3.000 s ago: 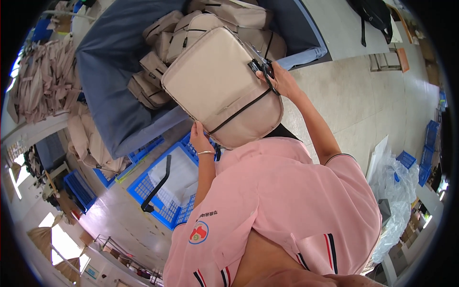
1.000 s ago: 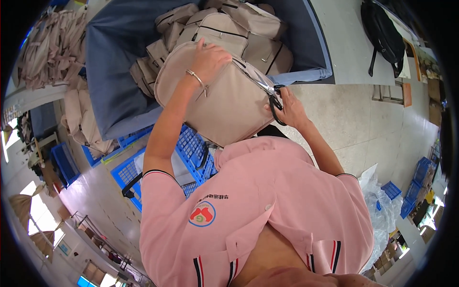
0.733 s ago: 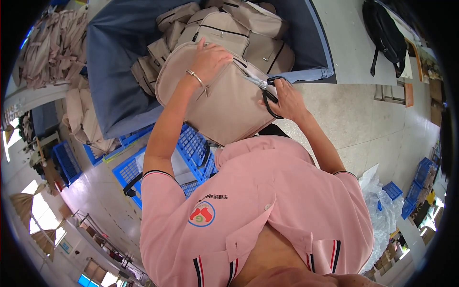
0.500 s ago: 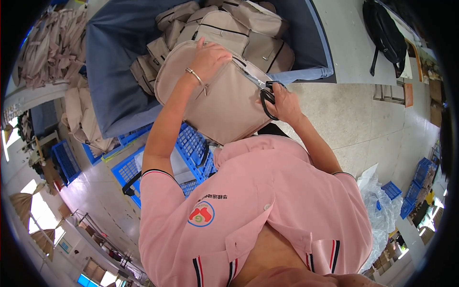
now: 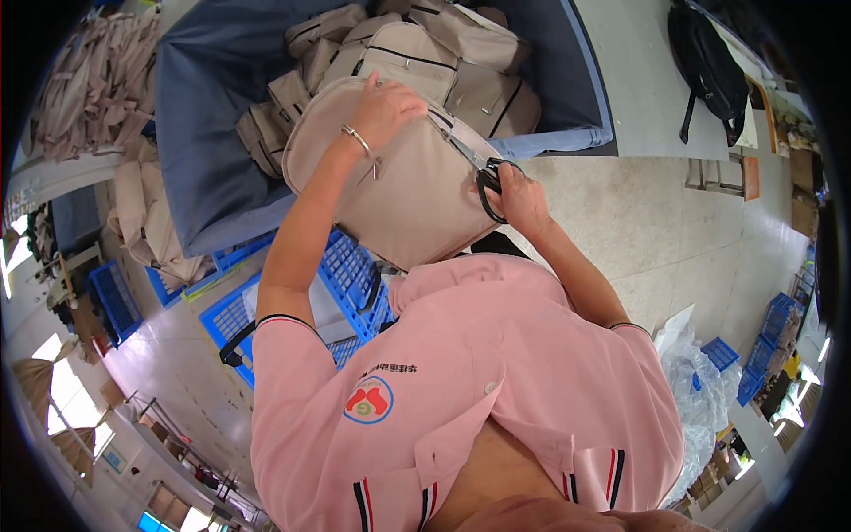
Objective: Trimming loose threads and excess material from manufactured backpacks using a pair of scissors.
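A beige backpack (image 5: 403,208) lies tilted in front of me, its upper part resting against a blue bin. My left hand (image 5: 386,113) grips its upper edge near the zipper, fingers closed over the fabric. In my right hand (image 5: 521,204) is a pair of scissors (image 5: 488,174) with black handles. Their metal blades lie along the right side of the backpack and point toward my left hand. Whether the tips touch a thread or the zipper is too small to tell. A zipper pull hangs by my left wrist, below the bracelet.
The blue fabric-lined bin (image 5: 208,133) holds several beige backpacks (image 5: 412,58). Blue plastic crates (image 5: 350,275) stand beneath my left arm. More beige pieces (image 5: 93,89) are heaped at far left. A black backpack (image 5: 709,66) lies at far right, and clear plastic wrap (image 5: 696,390) is near my right side.
My right hand has shifted the scissors slightly up and left along the backpack's edge, bringing the blades closer to my left hand. My left hand keeps its hold.
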A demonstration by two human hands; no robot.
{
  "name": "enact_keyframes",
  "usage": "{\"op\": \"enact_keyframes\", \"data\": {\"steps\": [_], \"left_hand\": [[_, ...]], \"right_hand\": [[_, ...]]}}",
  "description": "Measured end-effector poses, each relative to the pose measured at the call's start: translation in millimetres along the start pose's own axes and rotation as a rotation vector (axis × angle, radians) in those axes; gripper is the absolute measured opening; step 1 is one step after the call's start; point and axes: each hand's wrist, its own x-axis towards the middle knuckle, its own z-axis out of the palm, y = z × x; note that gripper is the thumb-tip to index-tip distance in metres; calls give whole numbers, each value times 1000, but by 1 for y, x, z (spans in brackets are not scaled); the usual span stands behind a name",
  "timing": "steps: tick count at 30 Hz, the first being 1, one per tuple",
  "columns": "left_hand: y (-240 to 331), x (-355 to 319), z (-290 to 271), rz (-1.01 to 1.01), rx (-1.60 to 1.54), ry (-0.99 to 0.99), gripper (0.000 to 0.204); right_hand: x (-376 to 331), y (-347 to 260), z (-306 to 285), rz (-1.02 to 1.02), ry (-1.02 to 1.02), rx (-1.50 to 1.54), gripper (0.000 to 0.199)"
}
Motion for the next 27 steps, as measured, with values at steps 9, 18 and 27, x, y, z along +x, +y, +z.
{"op": "enact_keyframes", "data": {"steps": [9, 18, 27], "left_hand": [[5, 1, -7, 1, 33, 19, 15], [-184, -85, -49, -586, -206, 420, 44], [-93, -82, 12, -140, -317, -63, 31]], "right_hand": [[15, -1, 1, 3, 39, 90, 46], [5, 22, 46, 235, -57, 239, 38], [-24, 34, 47, 254, 153, 401, 36]]}}
